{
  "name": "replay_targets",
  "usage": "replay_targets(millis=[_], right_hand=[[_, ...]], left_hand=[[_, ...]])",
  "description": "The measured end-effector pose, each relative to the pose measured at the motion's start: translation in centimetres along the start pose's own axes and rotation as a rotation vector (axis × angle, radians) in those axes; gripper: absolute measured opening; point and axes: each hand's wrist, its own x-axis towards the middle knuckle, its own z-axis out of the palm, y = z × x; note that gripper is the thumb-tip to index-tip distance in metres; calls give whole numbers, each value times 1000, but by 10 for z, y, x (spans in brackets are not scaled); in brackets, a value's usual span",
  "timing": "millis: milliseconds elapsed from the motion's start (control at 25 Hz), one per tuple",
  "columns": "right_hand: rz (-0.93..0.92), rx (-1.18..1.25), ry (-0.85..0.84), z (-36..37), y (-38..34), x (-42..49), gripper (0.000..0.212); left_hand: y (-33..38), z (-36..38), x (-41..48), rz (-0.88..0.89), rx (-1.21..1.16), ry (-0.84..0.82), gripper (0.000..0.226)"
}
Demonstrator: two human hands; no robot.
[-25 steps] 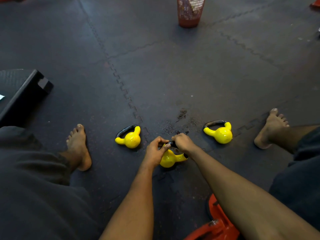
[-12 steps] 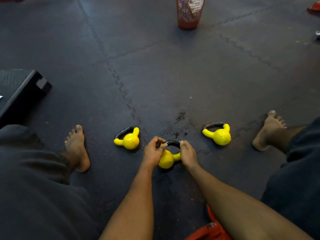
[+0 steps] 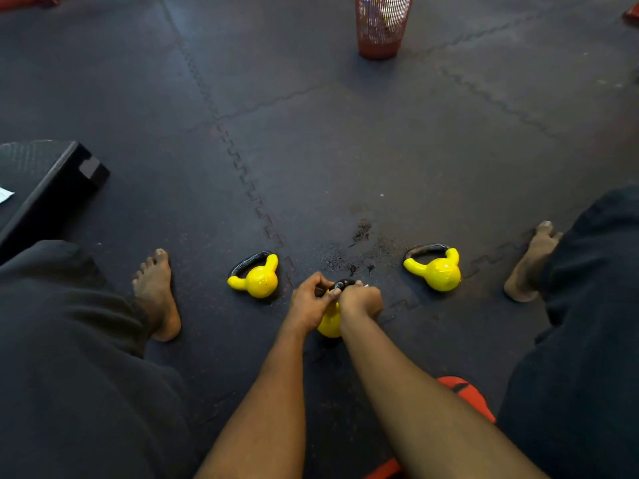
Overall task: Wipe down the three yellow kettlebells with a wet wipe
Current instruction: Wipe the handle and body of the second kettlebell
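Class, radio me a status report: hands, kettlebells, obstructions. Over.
Hands: left hand and right hand grip black handle of middle yellow kettlebell. Flanking: left yellow kettlebell, right yellow kettlebell lie untouched. Nothing in the way.

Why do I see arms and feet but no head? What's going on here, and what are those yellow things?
The camera sits on the person's head and looks down, so you see what they see: their own arms, legs and bare feet. They sit on a dark floor mat made of pieces that lock together like a puzzle. Three yellow kettlebells, small weights with black handles, are on it: the left kettlebell, the right kettlebell and the middle kettlebell. Nobody touches the outer two. The left hand and the right hand both curl their fingers round the middle one's black handle. I cannot make out a wipe. Far off stands a red mesh basket.
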Motion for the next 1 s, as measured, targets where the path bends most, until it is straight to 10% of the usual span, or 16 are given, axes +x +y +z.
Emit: replay_targets(millis=[240,1000], right_hand=[[265,637,-313,-6,-18,16,14],[118,409,-498,3,-17,28,18]], left_hand=[[3,0,-5,45,37,18,15],[0,-17,3,-1,170,130,22]])
